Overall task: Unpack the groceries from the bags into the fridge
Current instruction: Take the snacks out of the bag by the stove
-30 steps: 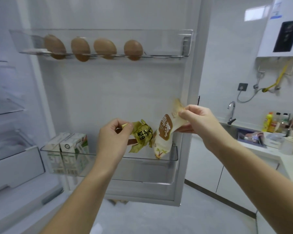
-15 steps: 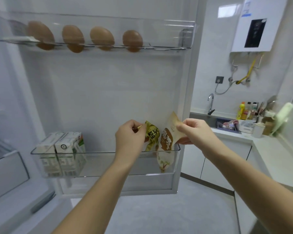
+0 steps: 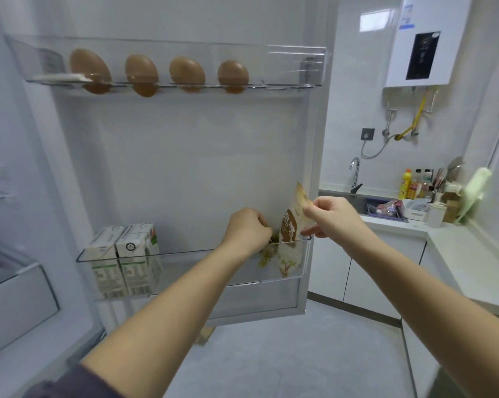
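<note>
Head view: my right hand (image 3: 333,216) pinches the top corner of a tan packet (image 3: 290,231), which stands upright with its lower end inside the door shelf (image 3: 185,255). My left hand (image 3: 247,231) curls round a green packet (image 3: 267,255) just left of it. The brown label's white characters are unreadable.

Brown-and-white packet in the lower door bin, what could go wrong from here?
The brown-and-white packet stands well above the rim of the lower door bin, pinched only at its top by the right-hand grip; released, it may flop over the front. The left-hand grip hides most of the green-and-gold packet, so withdrawing might drag it out.
</note>
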Demonstrator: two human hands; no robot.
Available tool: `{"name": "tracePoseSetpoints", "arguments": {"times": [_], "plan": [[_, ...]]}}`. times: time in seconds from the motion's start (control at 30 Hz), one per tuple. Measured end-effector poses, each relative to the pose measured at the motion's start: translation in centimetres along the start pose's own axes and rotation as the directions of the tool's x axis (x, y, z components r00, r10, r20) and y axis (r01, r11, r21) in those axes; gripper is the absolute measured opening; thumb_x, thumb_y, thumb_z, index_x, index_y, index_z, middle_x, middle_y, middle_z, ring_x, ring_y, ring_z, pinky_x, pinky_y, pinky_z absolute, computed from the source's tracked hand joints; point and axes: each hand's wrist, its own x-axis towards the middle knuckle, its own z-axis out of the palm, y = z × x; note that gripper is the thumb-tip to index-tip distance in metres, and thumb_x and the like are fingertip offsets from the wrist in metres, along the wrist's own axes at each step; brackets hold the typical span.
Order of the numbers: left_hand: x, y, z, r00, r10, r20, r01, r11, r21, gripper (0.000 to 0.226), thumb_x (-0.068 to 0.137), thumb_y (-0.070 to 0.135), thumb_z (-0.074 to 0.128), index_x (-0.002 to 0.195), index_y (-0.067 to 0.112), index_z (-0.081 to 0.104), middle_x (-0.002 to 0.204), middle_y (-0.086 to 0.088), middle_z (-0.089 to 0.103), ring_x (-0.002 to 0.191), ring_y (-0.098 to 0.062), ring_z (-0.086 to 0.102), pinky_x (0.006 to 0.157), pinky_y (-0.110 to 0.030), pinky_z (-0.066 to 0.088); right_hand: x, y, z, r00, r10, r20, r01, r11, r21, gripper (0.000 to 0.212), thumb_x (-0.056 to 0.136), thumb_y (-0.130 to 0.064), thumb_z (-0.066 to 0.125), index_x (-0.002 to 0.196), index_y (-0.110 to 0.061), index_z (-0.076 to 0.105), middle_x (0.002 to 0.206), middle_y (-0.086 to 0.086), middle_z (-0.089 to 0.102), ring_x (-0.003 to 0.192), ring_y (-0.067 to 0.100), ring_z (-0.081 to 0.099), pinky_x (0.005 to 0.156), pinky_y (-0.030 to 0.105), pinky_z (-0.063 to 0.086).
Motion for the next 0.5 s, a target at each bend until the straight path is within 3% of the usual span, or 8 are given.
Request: {"name": "tracePoseSetpoints", "arguments": {"times": [0.13,0.23,0.37,0.5], "plan": [[0.4,-0.1,0.1,0.998,-0.019,0.062,0.017,0.999,0.033,0.014,0.081,0.008,0.057,0.085,0.002,0.069,0.089,-0.014,0.070,0.085,-0.028,0.069,0.076,-0.033,0.058,0.2,-0.1,0.3,0.998,-0.044,-0.039,0.039,0.992,-0.121,0.031,0.091,-0.029,0.057,0.082,0.000,0.063,0.075,0.004,0.072,0.065,0.013,0.070,0.061,0.028,0.048],[0.4,0.1,0.2,0.988,-0.048,0.144,0.041,0.998,0.047,0.014,0.082,0.009,0.056,0.079,0.001,0.067,0.082,-0.017,0.069,0.078,-0.030,0.071,0.075,-0.041,0.061,0.0,0.2,0.7,0.997,-0.070,-0.045,0.059,0.973,-0.223,0.031,0.089,-0.028,0.055,0.069,-0.005,0.054,0.064,0.007,0.057,0.061,0.021,0.052,0.056,0.030,0.036],[0.5,0.2,0.1,0.977,-0.047,0.210,0.025,0.994,0.109,0.016,0.083,0.011,0.055,0.072,0.005,0.064,0.071,-0.013,0.062,0.081,-0.032,0.072,0.073,-0.043,0.061,0.8,1.0,0.6,0.996,-0.013,-0.086,0.001,0.990,-0.138,0.035,0.089,-0.028,0.052,0.082,0.004,0.065,0.078,0.015,0.072,0.079,0.033,0.069,0.071,0.046,0.056],[0.6,0.1,-0.1,0.961,-0.045,0.273,0.014,0.993,0.116,0.021,0.089,0.014,0.053,0.081,0.000,0.067,0.074,-0.011,0.059,0.074,-0.028,0.064,0.075,-0.038,0.061,1.0,1.8,0.7,0.997,0.010,-0.080,-0.022,0.988,-0.151,0.036,0.087,-0.030,0.048,0.086,0.001,0.067,0.080,0.014,0.072,0.079,0.034,0.070,0.074,0.052,0.056]]}}
